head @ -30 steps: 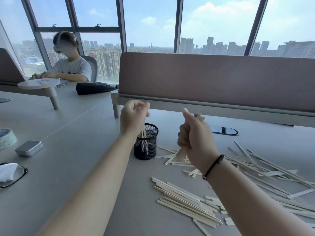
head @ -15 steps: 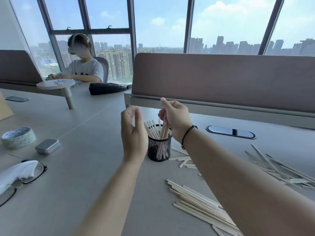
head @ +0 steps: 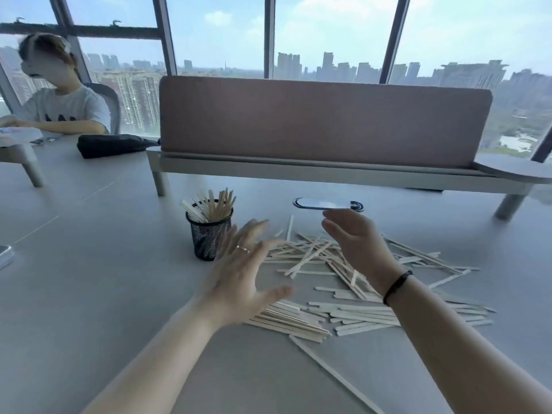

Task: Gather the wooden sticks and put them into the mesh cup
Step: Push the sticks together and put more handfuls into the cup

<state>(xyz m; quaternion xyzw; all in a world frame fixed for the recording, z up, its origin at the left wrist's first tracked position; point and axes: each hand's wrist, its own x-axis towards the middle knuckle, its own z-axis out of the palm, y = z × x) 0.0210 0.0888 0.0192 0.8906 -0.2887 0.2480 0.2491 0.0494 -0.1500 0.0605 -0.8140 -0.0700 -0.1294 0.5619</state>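
Both hands are out of the cup now! Half a second back the right hand was over the rim, feeding a bundle in; here that bundle stands in the mesh cup (head: 209,234), a fan of sticks (head: 214,204) leaning out above the rim. The cup itself sits upright on the grey table (head: 89,279), just left of the loose pile.

The right hand (head: 357,243), black band on its wrist, has pulled back to the right and hovers over the scattered wooden sticks (head: 343,282), fingers loosely curled and holding nothing. The left hand (head: 239,270), which was raised beside the cup a moment ago with fingers pinched together, is now spread flat and empty, ring showing, blurred with motion, its fingertips (head: 254,227) just right of the cup's wall and above the pile's near edge.

The view has swung rightward too: the pile now fills the middle, and the desk divider (head: 322,121) sits square ahead. A seated person (head: 59,109) remains at far left.
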